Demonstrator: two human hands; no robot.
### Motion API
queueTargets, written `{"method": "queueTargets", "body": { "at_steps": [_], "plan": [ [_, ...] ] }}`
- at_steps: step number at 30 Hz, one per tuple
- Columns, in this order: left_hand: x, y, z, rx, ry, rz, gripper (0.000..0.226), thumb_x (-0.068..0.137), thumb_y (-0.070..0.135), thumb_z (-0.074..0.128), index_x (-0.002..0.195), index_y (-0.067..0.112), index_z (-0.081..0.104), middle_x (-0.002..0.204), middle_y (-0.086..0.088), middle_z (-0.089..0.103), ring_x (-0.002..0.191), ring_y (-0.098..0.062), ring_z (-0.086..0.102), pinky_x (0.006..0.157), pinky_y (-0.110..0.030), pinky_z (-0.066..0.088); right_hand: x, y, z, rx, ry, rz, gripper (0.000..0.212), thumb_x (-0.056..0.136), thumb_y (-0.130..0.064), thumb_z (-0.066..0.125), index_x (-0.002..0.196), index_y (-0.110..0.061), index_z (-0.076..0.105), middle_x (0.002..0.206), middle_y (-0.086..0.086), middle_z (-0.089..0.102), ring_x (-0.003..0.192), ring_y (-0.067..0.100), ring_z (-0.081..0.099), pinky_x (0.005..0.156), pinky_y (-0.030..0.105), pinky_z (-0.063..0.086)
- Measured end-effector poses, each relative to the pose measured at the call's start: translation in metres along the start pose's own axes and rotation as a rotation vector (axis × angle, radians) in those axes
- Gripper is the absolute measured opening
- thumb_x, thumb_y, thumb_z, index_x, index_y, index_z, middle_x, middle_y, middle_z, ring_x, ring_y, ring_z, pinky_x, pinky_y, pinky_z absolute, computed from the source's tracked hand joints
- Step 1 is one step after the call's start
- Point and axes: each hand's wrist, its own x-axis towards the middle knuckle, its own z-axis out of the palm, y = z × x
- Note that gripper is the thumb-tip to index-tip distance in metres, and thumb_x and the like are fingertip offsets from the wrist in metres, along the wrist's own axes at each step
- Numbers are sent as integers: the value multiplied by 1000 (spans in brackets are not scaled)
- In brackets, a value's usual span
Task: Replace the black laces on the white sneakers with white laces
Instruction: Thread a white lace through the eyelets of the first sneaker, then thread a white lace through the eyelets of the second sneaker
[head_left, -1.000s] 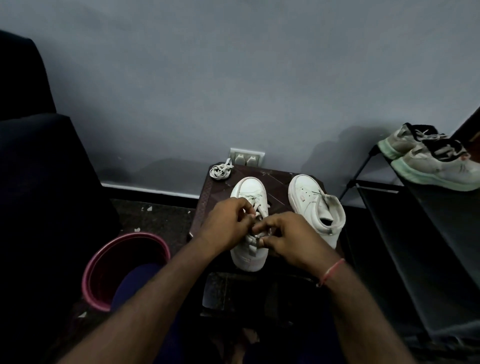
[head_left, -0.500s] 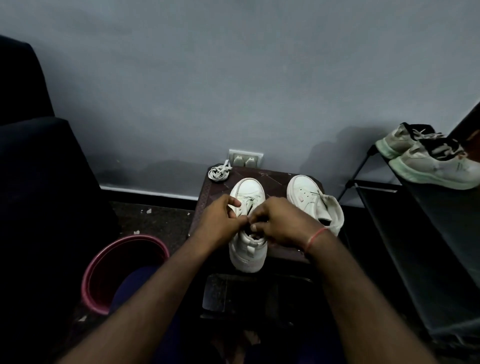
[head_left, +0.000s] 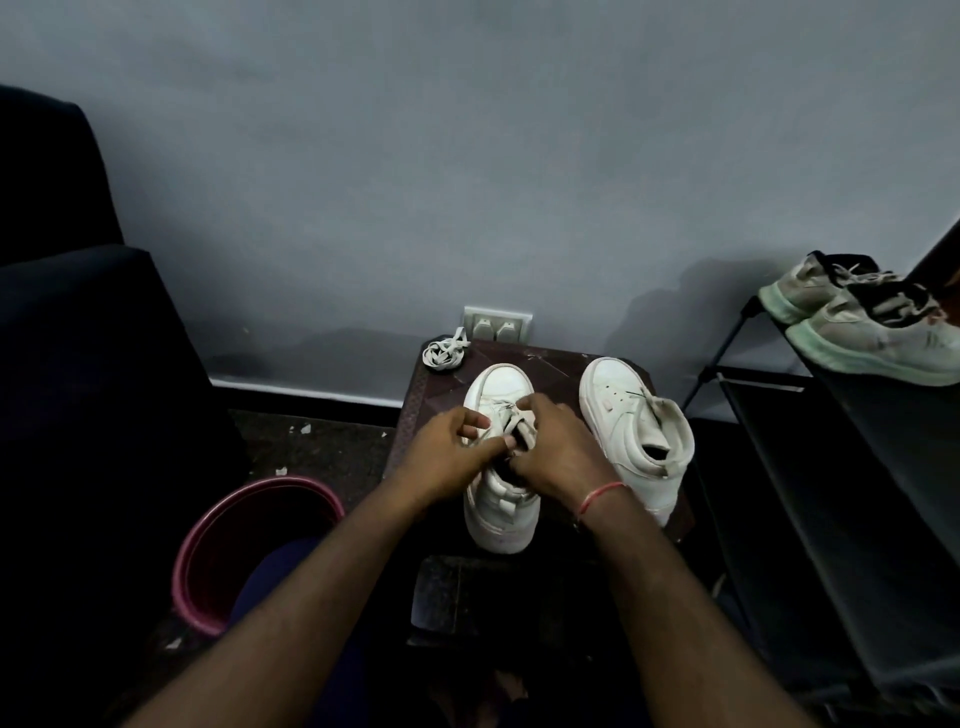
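Two white high-top sneakers stand on a small dark table (head_left: 447, 384), toes toward the wall. Both my hands work over the laced front of the left sneaker (head_left: 500, 382). My left hand (head_left: 451, 457) pinches the white lace (head_left: 498, 415) at the eyelets, fingers curled. My right hand (head_left: 550, 447) grips the lace and tongue from the right side, hiding the shoe's opening. The right sneaker (head_left: 631, 415) stands alone, its collar open, with only a thin dark strand across its front. A coiled white lace (head_left: 444, 353) lies at the table's far left corner.
A pink-rimmed bucket (head_left: 249, 551) stands on the floor to the left of my knee. A dark chair fills the left side. On the right, a black shoe rack (head_left: 831, 467) carries a pair of worn sneakers (head_left: 872, 332) with black laces. A wall socket (head_left: 497, 327) sits behind the table.
Both hands have moved a little farther up the left sneaker toward its toe, still working the white lace. The right sneaker and the coiled lace have stayed put.
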Motion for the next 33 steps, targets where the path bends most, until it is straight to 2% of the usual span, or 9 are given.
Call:
{"method": "queueTargets", "body": {
  "at_steps": [3, 5, 9, 15, 19, 22, 26, 29, 33],
  "plan": [
    [4, 2, -10, -278, 43, 30, 20, 88, 31, 67, 88, 11, 65, 77, -1, 67, 64, -11, 60, 53, -19, 48, -9, -4, 5, 377, 177, -174, 44, 77, -9, 58, 118, -24, 64, 117, -2, 58, 112, 15, 57, 100, 34, 45],
    [23, -6, -17, 2, 207, 169, 10, 90, 23, 66, 91, 13, 68, 85, -3, 69, 76, -15, 65, 68, -25, 51, -15, -8, 13, 537, 305, -200, 27, 79, -25, 56, 103, -24, 69, 108, -11, 62, 108, 7, 58, 98, 33, 46],
    [74, -18, -28, 539, 256, 285, 39, 86, 18, 63, 124, 10, 57, 123, -16, 53, 115, -32, 50, 97, -38, 42, -21, -8, 43, 166, 267, -188, 51, 70, -61, 51, 107, -31, 68, 134, -5, 54, 127, 13, 44, 105, 38, 40],
    [149, -10, -32, 956, 105, 319, 71, 93, 24, 55, 153, 14, 18, 158, -24, 9, 146, -39, 12, 119, -44, 17, -18, -11, 51, 53, 333, -143, 37, 68, -37, 54, 102, -31, 68, 139, -7, 50, 127, 20, 44, 99, 39, 40],
    [177, -20, -24, 1060, -60, 232, 66, 94, 24, 50, 152, 15, 20, 158, -25, 5, 146, -41, 3, 119, -49, 13, -15, -10, 55, 57, 360, -140, 35, 67, -36, 56, 99, -31, 68, 138, -8, 51, 126, 19, 45, 97, 39, 41],
    [179, -32, -17, 1020, -100, 250, 48, 94, 25, 49, 141, 13, 44, 149, -21, 34, 138, -38, 27, 116, -41, 22, -10, -11, 57, 52, 376, -134, 31, 67, -35, 58, 96, -31, 67, 136, -8, 51, 125, 18, 45, 97, 38, 41],
    [177, -49, -13, 826, 100, 369, 50, 90, 39, 37, 129, 18, 60, 132, -6, 59, 125, -26, 48, 107, -35, 39, -1, -14, 60, 64, 400, -133, 29, 66, -35, 57, 93, -30, 66, 134, -4, 53, 123, 21, 46, 97, 38, 43],
    [148, -31, -16, 581, 216, 427, 37, 88, 15, 45, 113, 8, 70, 118, -12, 68, 110, -30, 60, 95, -23, 44, 10, -18, 61, 72, 420, -133, 32, 65, -35, 55, 94, -28, 67, 132, -1, 54, 121, 24, 48, 97, 39, 44],
    [147, -25, -29, 278, 324, 53, 17, 88, 2, 61, 99, 4, 73, 105, -15, 72, 99, -28, 66, 79, -24, 43, 31, -30, 63, 51, 357, -112, 41, 66, -38, 51, 103, -28, 67, 136, -1, 50, 123, 25, 44, 99, 38, 42]
  ]
}}
